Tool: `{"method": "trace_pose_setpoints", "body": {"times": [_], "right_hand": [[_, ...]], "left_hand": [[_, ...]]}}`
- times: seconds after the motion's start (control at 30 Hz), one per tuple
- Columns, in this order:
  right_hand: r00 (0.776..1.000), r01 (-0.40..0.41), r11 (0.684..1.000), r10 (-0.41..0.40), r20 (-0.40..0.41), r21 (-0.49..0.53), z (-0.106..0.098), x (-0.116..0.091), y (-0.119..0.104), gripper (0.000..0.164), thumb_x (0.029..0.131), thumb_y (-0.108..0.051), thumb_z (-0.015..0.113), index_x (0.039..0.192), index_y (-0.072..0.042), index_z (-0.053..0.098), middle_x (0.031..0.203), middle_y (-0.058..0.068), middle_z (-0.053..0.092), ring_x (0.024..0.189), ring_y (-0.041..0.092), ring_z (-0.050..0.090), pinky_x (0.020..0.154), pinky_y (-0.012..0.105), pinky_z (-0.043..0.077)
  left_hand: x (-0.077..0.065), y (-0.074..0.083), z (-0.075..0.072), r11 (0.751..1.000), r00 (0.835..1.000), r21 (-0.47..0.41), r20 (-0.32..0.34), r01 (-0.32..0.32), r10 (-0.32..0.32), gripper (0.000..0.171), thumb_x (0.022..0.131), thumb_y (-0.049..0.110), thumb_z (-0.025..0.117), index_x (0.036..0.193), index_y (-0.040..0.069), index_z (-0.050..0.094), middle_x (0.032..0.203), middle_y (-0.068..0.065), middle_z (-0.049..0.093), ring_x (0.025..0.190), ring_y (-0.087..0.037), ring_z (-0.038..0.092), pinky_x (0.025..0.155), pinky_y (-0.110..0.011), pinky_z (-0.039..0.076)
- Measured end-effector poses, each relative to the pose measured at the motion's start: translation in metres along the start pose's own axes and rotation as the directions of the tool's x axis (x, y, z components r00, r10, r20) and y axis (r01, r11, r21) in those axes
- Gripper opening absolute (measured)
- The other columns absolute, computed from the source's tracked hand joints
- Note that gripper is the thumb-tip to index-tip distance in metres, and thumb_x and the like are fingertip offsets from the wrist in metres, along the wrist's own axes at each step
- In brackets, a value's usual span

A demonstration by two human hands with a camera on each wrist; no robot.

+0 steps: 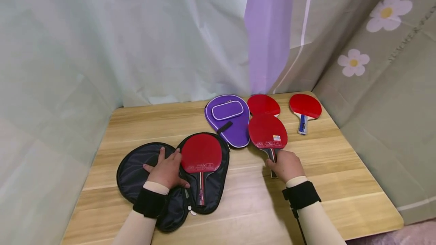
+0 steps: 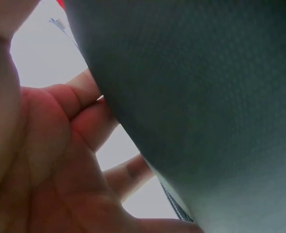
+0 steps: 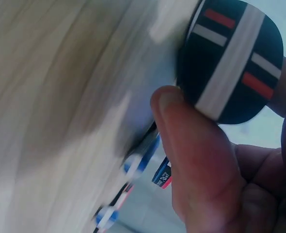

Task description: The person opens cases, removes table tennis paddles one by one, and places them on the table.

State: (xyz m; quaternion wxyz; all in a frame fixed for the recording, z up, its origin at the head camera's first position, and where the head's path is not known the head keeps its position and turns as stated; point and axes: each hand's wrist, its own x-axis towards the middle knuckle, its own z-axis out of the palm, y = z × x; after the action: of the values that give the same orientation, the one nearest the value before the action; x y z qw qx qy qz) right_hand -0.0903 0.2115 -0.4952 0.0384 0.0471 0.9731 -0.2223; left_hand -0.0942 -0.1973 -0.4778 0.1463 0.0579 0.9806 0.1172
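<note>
At the front left lies an unzipped black paddle case [image 1: 221,184], its two halves spread apart. A red table tennis paddle [image 1: 201,152] rests on the right half, handle toward me. My left hand [image 1: 165,169] touches the case's left flap [image 1: 134,169], fingers spread. In the left wrist view, the fingers of the left hand [image 2: 60,145] reach the edge of a dark panel [image 2: 196,107]. My right hand [image 1: 287,165] grips the black handle of another red paddle [image 1: 267,129], which carries a small sticker. The right wrist view shows the thumb against the striped handle end [image 3: 230,63].
A purple paddle case [image 1: 235,127] with white piping lies at the back middle. Beside it is a red paddle [image 1: 262,104], partly covered from view by the held one. Farther right lies a paddle with a blue handle [image 1: 304,107]. Curtains [image 1: 170,41] surround the wooden table [image 1: 259,214].
</note>
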Motion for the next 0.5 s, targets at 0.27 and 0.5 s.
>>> {"method": "trace_pose_setpoints", "body": {"times": [0.27,0.5], "right_hand": [[0.994,-0.104,0.995,0.103,0.041,0.010,-0.026,-0.006,0.017,0.035,0.099,-0.025,0.081,0.076,-0.007,0.062,0.066,0.007,0.061,0.064,0.024,0.058,0.056,0.032,0.041],[0.983,-0.183,0.983,0.183,0.025,0.010,-0.041,-0.005,0.049,0.035,0.098,-0.027,0.081,0.080,-0.002,0.066,0.067,0.010,0.063,0.065,0.027,0.059,0.056,0.032,0.042]], "left_hand": [[0.002,-0.008,0.008,1.000,0.999,-0.013,-0.034,-0.021,0.021,0.112,0.066,0.044,0.109,0.156,0.001,0.058,0.177,-0.026,0.047,0.168,-0.071,0.017,0.096,-0.110,0.016],[0.000,-0.001,0.002,1.000,1.000,-0.007,-0.019,-0.018,0.018,0.110,0.066,0.044,0.109,0.154,0.002,0.059,0.178,-0.026,0.047,0.169,-0.069,0.016,0.097,-0.110,0.018]]}}
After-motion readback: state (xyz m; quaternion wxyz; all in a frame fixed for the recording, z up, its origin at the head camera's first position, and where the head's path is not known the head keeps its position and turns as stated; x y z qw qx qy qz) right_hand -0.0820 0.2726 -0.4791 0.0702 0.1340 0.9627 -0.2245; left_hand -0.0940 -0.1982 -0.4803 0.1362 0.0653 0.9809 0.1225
